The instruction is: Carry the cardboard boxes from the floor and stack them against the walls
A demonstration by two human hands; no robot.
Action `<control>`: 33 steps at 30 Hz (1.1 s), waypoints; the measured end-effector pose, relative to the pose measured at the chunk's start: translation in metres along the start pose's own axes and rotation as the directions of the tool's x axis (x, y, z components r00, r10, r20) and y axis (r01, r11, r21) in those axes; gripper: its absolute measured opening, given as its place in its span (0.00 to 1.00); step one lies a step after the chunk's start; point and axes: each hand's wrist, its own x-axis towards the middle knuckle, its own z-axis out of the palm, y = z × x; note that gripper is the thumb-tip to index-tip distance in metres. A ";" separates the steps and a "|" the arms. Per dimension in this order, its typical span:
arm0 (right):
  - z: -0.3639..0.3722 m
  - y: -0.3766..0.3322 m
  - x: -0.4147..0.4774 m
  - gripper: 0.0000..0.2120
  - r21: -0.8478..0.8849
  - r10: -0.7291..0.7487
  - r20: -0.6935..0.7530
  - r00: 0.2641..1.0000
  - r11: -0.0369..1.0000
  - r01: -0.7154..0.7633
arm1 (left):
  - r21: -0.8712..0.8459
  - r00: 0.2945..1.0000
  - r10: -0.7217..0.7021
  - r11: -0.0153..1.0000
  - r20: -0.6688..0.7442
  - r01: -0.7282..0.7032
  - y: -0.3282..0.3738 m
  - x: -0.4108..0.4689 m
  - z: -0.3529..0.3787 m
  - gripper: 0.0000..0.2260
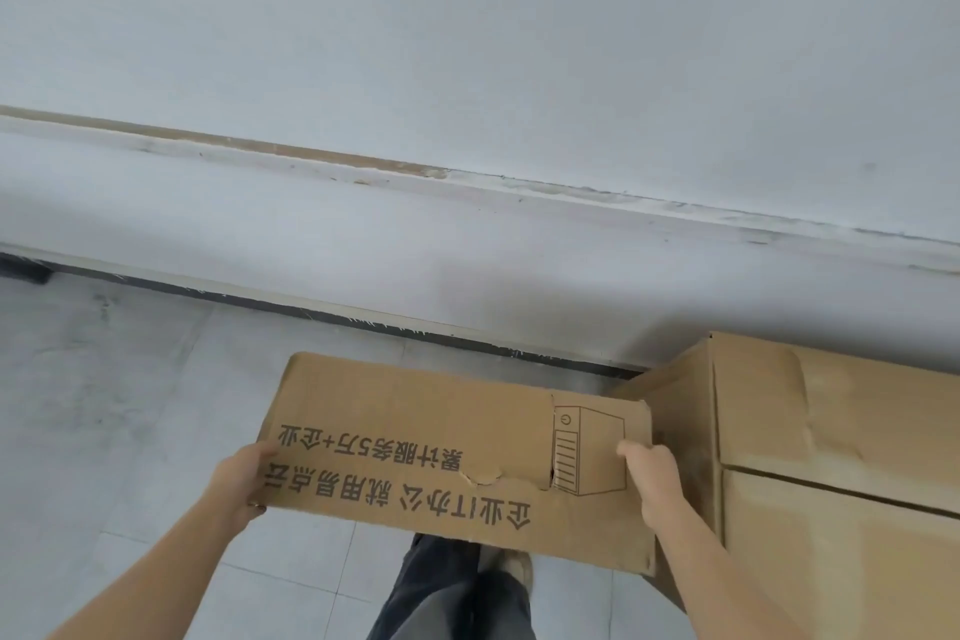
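Corrugated brown cardboard, creased and torn at a small half-round cut-out, forms the flat oblong printed box [415,431], held in the air above the grey floor tiles [104,405] in front of the person. Its long axis runs left to right, roughly along the white wall [467,42], and its black lettering and computer drawing read upside down to the wearer. The left hand [241,478] grips the left end with the thumb on top, the right hand [652,478] curls over the right end, just beside a larger dented box [841,431] standing against the wall.
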 end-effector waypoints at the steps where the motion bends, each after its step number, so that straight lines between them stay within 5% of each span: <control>1: 0.006 -0.004 0.018 0.25 -0.010 -0.010 -0.009 1.000 1.000 0.010 | 0.002 1.000 0.001 1.000 0.004 -0.001 0.001 0.017 0.013 0.09; 15: 0.044 -0.023 0.168 0.25 -0.157 -0.162 -0.259 0.952 0.980 0.124 | -0.039 0.983 0.078 0.997 0.164 -0.073 0.009 0.160 0.159 0.08; 19: 0.051 -0.024 0.172 0.31 -0.367 -0.357 -0.058 0.932 0.876 0.313 | 0.111 0.948 0.072 0.988 0.310 -0.111 0.012 0.169 0.193 0.16; 24: 0.085 -0.001 0.154 0.38 -0.796 -0.244 0.172 0.955 0.537 0.280 | 0.495 0.931 0.022 0.842 0.365 -0.214 0.020 0.173 0.191 0.28; 33: 0.053 -0.004 0.121 0.37 -0.810 -0.217 0.204 0.955 0.509 0.289 | 0.652 0.907 0.123 0.657 0.402 -0.378 0.010 0.126 0.157 0.26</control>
